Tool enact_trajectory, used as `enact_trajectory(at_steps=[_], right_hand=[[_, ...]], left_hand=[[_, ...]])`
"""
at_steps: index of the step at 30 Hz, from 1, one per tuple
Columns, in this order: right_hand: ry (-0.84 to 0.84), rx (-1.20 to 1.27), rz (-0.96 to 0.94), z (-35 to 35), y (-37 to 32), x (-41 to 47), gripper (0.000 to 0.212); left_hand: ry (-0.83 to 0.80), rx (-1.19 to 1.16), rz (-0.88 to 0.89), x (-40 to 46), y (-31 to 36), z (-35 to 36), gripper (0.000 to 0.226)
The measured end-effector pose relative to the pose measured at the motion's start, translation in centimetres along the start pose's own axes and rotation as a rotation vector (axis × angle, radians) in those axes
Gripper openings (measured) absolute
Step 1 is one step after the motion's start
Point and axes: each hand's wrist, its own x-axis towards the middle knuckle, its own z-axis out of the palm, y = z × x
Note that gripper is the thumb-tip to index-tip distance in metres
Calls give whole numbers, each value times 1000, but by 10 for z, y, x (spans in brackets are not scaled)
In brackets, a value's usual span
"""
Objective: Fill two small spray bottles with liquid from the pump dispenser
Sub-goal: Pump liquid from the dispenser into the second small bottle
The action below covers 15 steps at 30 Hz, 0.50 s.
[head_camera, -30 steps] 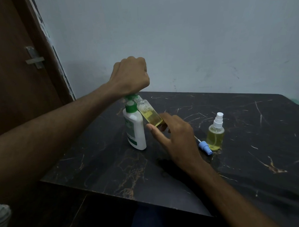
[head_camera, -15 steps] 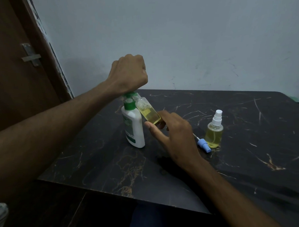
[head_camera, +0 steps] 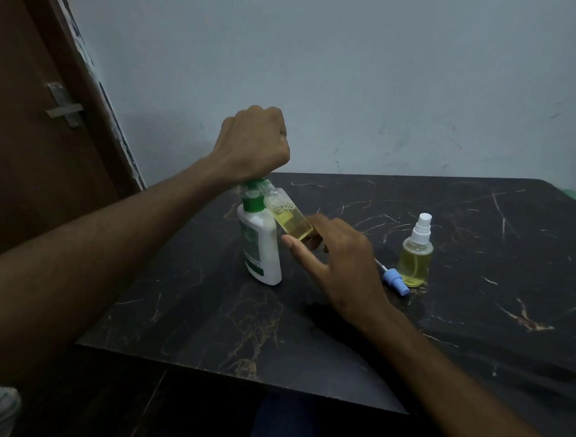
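Near the far left corner of the dark marble-patterned table [head_camera: 482, 309], the fisted left hand [head_camera: 254, 147] presses the white green-collared pump dispenser [head_camera: 261, 249] while the right hand [head_camera: 338, 259] grips a tilted clear half-filled yellow bottle [head_camera: 288, 218] at its spout.

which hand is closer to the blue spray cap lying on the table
Right. The right hand holds the tilted open bottle just left of the blue cap. The left hand is up on the pump dispenser, farther left.
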Motion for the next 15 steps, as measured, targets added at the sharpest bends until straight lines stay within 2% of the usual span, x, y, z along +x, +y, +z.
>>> enact_trajectory(at_steps=[12,15], right_hand=[[-8,8,3,-1,1,-1,37],[-7,12,3,-2,0,-1,38]], left_hand=[[4,6,9,1,-1,-1,46],[-5,15,10,-1,-1,-4,24]])
